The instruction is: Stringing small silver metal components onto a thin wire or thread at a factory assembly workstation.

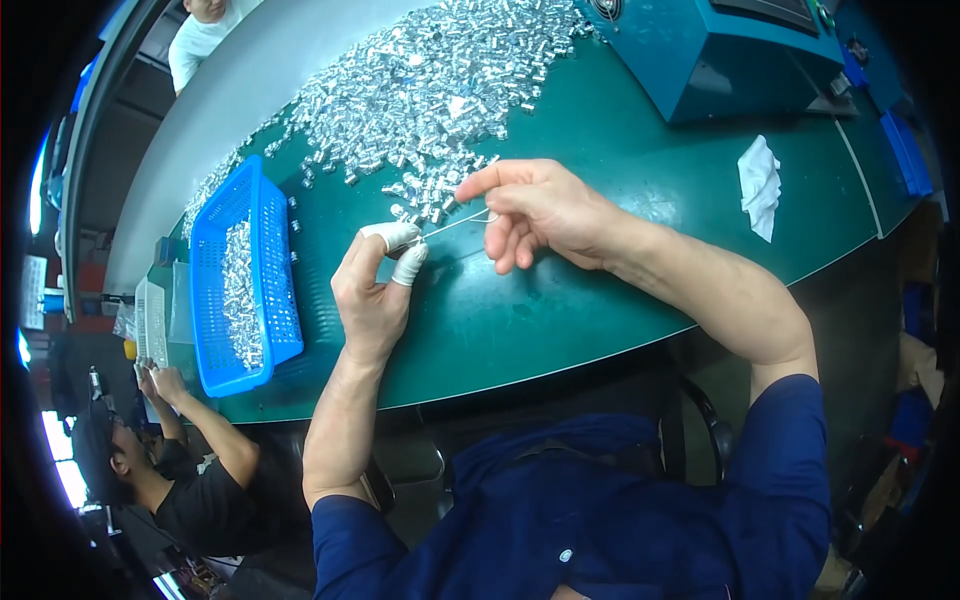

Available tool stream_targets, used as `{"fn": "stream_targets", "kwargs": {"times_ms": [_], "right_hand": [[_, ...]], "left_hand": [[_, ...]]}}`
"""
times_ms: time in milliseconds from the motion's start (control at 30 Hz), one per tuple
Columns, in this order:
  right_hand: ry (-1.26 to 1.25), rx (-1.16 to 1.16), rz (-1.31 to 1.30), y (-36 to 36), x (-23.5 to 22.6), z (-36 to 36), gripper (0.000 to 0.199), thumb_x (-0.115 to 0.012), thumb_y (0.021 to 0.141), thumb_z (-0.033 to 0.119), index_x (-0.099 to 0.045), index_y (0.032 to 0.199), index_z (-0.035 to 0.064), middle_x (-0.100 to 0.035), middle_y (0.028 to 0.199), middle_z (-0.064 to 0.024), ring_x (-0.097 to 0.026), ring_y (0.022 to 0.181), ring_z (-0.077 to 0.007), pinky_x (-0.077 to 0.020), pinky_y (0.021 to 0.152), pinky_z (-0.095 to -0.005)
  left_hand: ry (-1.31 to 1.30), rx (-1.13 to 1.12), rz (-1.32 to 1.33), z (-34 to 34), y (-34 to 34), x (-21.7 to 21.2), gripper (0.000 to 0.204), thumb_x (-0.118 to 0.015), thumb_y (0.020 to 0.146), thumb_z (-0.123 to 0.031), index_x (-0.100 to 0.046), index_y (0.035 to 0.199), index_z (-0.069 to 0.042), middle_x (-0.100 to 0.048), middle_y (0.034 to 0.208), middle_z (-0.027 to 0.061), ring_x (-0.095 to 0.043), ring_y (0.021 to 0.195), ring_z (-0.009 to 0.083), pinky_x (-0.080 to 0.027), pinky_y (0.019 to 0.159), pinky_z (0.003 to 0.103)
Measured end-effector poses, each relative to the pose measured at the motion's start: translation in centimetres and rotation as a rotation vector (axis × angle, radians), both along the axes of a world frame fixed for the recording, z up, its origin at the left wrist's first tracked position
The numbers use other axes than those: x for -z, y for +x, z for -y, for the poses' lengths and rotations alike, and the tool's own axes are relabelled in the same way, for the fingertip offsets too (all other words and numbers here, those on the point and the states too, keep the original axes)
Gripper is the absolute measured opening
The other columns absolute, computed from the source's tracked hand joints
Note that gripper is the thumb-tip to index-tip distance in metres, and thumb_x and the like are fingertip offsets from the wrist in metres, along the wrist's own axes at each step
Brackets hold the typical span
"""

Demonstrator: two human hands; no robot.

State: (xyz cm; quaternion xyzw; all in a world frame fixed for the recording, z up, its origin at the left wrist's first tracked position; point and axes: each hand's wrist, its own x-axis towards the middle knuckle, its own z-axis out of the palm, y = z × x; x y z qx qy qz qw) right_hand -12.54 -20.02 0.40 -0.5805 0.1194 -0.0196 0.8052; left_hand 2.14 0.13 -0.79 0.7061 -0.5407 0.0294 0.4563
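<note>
No letters, numbers, labels or signs can be read. The pale sheet (33, 292) left of the blue basket (277, 275) is too small and blurred to show whether it bears print, and the dark panel (775, 12) on the machine, far right of the basket, shows no legible marking.

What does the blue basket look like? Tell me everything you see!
The blue basket is long, rectangular and open-topped, with many small holes in its walls; it looks like plastic. It stands on the green tabletop, left of the person's left hand, its long sides running away from them. Small silvery metal-looking pieces lie inside. No hand touches it.
</note>
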Motion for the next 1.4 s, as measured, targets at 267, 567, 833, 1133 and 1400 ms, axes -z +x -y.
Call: {"fn": "stream_targets", "kwargs": {"times_ms": [267, 567, 833, 1133, 1400], "right_hand": [[-0.778, 0.132, 0.335, 0.3, 0.2, -0.6, 0.031, -0.058, 0.101, 0.022, -0.067, 0.081, 0.0009, -0.065, 0.063, -0.0059, -0.067, 0.058, -0.0143, -0.0514, 0.051, -0.0299], [-0.179, 0.226, 0.024, 0.7, 1.1, 3.1, 0.035, -0.057, 0.104, 0.03, -0.065, 0.083, 0.0042, -0.063, 0.064, -0.0009, -0.062, 0.053, -0.0084, -0.0444, 0.046, -0.0214], [-0.196, 0.208, 0.018, 0.8, 1.6, 1.9, 0.033, -0.056, 0.104, 0.03, -0.066, 0.086, 0.0031, -0.064, 0.067, -0.0022, -0.063, 0.056, -0.01, -0.0451, 0.048, -0.0217], [-0.185, 0.207, -0.016, 0.8, 1.7, 1.9, 0.031, -0.057, 0.102, 0.026, -0.067, 0.086, 0.0012, -0.065, 0.07, -0.0048, -0.064, 0.057, -0.0134, -0.0468, 0.05, -0.0241], [-0.261, 0.175, 0.039, 0.7, 1.9, 1.3, 0.028, -0.06, 0.102, 0.026, -0.066, 0.087, 0.0034, -0.066, 0.071, -0.0021, -0.064, 0.06, -0.0091, -0.0467, 0.051, -0.0211]], "left_hand": [[0.015, -0.025, -0.006, -0.3, 0.1, -0.1, 0.015, -0.075, 0.086, -0.001, -0.068, 0.099, 0.002, -0.069, 0.091, 0.0091, -0.065, 0.078, 0.0174, -0.052, 0.073, 0.029], [-0.027, -0.318, 0.005, -2.9, 4.5, -1.3, 0.017, -0.071, 0.091, -0.001, -0.07, 0.107, -0.001, -0.066, 0.105, 0.0067, -0.065, 0.092, 0.0144, -0.053, 0.081, 0.027], [0.162, -0.277, 0.167, -4.0, 4.4, -0.3, 0.019, -0.073, 0.09, -0.003, -0.071, 0.108, 0.001, -0.07, 0.098, 0.0086, -0.067, 0.092, 0.0165, -0.053, 0.084, 0.029], [0.202, -0.322, 0.255, -4.2, 4.0, -0.2, 0.017, -0.073, 0.087, 0.0, -0.072, 0.104, 0.001, -0.066, 0.095, 0.0104, -0.066, 0.088, 0.0204, -0.053, 0.079, 0.031], [0.11, -0.322, 0.012, -4.7, 2.6, 0.0, 0.017, -0.073, 0.089, -0.002, -0.071, 0.106, 0.001, -0.069, 0.101, 0.0079, -0.066, 0.09, 0.0191, -0.053, 0.082, 0.03]]}}
